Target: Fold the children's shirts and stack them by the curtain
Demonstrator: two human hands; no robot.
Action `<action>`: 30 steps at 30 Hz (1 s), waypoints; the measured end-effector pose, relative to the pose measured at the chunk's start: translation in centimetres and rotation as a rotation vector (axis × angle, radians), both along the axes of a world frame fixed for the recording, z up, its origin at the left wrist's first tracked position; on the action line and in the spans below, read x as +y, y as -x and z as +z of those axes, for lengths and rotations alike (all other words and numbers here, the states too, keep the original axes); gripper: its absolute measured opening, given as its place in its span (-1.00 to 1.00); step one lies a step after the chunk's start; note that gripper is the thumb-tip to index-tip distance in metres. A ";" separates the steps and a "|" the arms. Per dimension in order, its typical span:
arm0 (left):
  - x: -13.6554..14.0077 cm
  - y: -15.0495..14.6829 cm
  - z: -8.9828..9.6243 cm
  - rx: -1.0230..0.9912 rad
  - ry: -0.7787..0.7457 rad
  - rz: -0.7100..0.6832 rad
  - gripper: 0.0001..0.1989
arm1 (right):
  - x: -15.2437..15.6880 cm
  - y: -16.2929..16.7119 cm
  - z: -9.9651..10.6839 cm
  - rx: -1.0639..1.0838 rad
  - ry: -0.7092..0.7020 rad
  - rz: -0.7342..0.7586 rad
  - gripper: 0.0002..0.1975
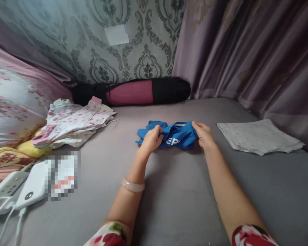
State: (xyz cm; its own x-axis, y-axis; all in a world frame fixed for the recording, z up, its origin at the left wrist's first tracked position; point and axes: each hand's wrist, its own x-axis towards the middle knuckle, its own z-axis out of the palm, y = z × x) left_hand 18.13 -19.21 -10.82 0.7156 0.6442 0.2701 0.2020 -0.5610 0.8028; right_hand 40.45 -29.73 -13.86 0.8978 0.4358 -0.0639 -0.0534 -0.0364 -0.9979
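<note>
A crumpled blue garment (pixel 181 133) with white letters on it is held just over the grey bed sheet (pixel 179 191). My left hand (pixel 152 139) pinches it near its middle, thumb on top. At its right end, my right hand (pixel 203 134) grips the edge between thumb and fingers. Part of the cloth bunches up beyond my left hand, and the fingers under the fabric are hidden. To the right of my right hand lies a flat, folded pale cloth (pixel 259 136).
Patterned clothes (pixel 74 119) are piled at the left beside a floral pillow (pixel 12 99). A long black and pink bag (pixel 130 91) lies along the wall. A power strip (pixel 11 186) and white power bank (pixel 34 182) with cables sit at lower left. Curtains (pixel 236 48) hang at right.
</note>
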 end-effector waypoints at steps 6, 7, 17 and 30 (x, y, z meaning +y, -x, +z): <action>0.9 -0.3 -0.5 -0.072 0.065 0.220 -0.90 | -0.3 1.5 2.5 0.294 -0.160 0.172 -0.80; 1.0 -0.3 -0.5 -0.089 0.086 0.258 -0.91 | -0.4 1.9 3.0 0.315 -0.165 0.185 -0.81; 2.2 3.4 2.6 -0.388 0.539 0.430 -0.85 | -3.0 5.1 7.2 0.011 -0.110 0.426 -0.73; 0.9 12.4 14.7 -0.239 0.231 0.025 -0.80 | -8.0 7.0 20.3 -0.415 0.120 0.747 -0.63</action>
